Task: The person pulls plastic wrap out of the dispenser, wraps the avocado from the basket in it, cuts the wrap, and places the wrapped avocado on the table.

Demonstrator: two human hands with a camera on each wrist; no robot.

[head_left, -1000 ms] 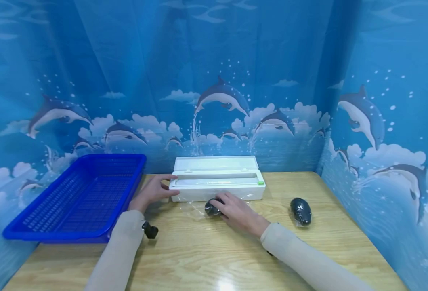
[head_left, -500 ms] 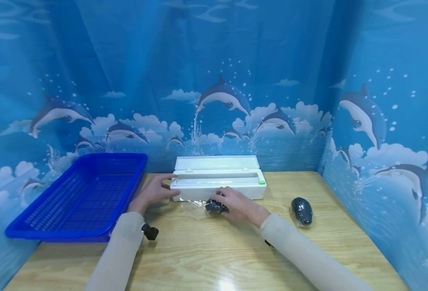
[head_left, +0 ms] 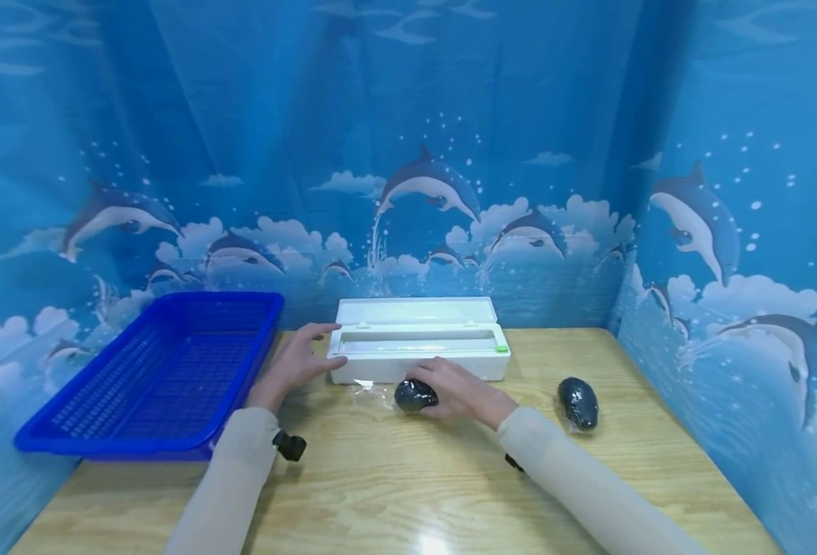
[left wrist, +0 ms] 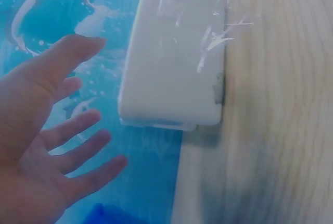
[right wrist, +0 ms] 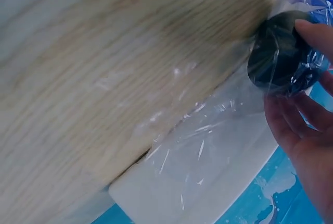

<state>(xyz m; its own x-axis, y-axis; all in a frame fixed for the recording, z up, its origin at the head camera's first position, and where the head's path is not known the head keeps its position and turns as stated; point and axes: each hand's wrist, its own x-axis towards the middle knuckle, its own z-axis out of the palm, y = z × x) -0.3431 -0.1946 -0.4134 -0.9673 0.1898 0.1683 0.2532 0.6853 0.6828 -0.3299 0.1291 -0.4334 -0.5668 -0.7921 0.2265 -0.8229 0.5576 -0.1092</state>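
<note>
My right hand (head_left: 453, 391) grips a dark, egg-shaped item (head_left: 415, 396), avocado-like in look, at the front of the white cling film dispenser (head_left: 415, 368). Clear cling film (right wrist: 192, 140) runs over the dispenser's front and clings round the item in the right wrist view. The dispenser's lid (head_left: 415, 311) is raised, and a green slide cutter (head_left: 502, 349) sits at its right end. By the left end is my left hand (left wrist: 36, 125), fingers spread and apart from the dispenser in the left wrist view. A second dark egg-shaped item (head_left: 578, 403) lies wrapped in film to the right.
A blue plastic basket (head_left: 152, 445) stands on the left of the wooden table (head_left: 395, 493). Behind the table hangs a dolphin-print curtain (head_left: 297, 116), which also runs along the right side.
My right hand has turned the dark item over slightly, and its film has drawn in around it. The left hand's fingers have come off the dispenser's end.
</note>
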